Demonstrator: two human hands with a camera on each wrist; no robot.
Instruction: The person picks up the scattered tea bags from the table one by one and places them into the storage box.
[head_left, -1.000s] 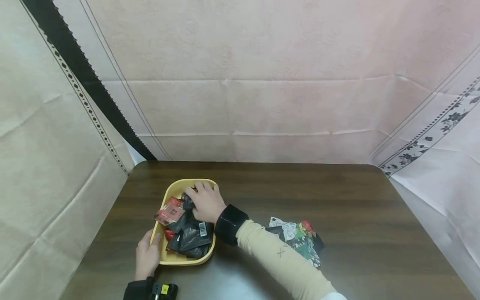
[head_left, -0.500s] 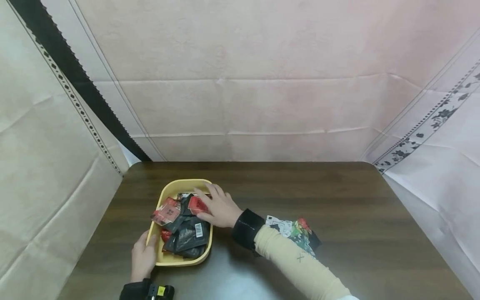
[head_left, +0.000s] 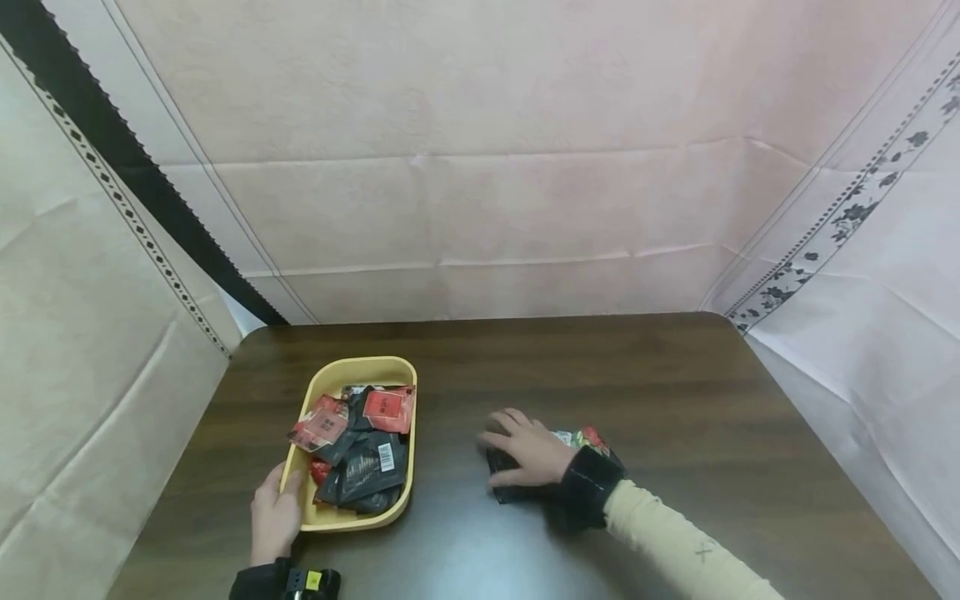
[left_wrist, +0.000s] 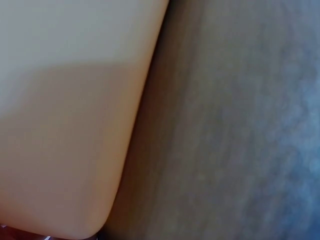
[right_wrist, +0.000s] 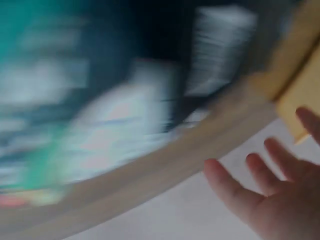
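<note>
My left hand (head_left: pixel 273 512) grips the left rim of a yellow plastic basket (head_left: pixel 333 523), thumb over the edge. Inside lie several small sachets: a red-labelled one (head_left: pixel 387 408), a pinkish-red one (head_left: pixel 321 427) overhanging the left rim, and a black one (head_left: pixel 369 468) with a barcode. To the right, my right hand (head_left: pixel 528 457) hovers over, or touches, a dark sachet (head_left: pixel 501 493) and a colourful green-and-red sachet (head_left: pixel 588 438), largely hiding both. In the right wrist view its fingers (right_wrist: pixel 227 187) are spread and hold nothing; the sachets (right_wrist: pixel 110 135) there are blurred.
Everything stands on a dark brown wooden table (head_left: pixel 465 358). Pale cloth (head_left: pixel 480 217) hangs behind its far edge and on both sides. A pale basket wall (left_wrist: pixel 70 130) fills the left part of the left wrist view.
My right hand has left the basket and moved right to the sachets on the table. A red-labelled sachet now shows uncovered in the basket. The left hand stays on the rim.
</note>
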